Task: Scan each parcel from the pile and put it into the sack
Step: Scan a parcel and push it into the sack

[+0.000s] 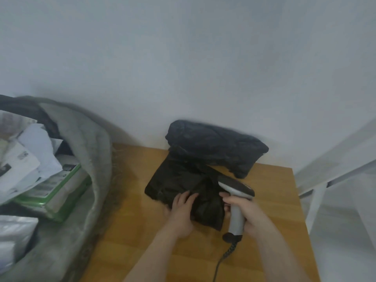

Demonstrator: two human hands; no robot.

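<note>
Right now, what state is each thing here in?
Near black parcel: flat on the table, pressed by the left hand.
Far black parcel: against the wall, untouched.
Scanner: gripped by the right hand, head over the near parcel.
Sack: open, parcels inside.

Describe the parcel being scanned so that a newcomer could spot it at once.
On the wooden table, find the flat black parcel under the left hand, beside the scanner. Unlike the bulkier dark parcel against the wall, it lies nearer and flatter.
</note>
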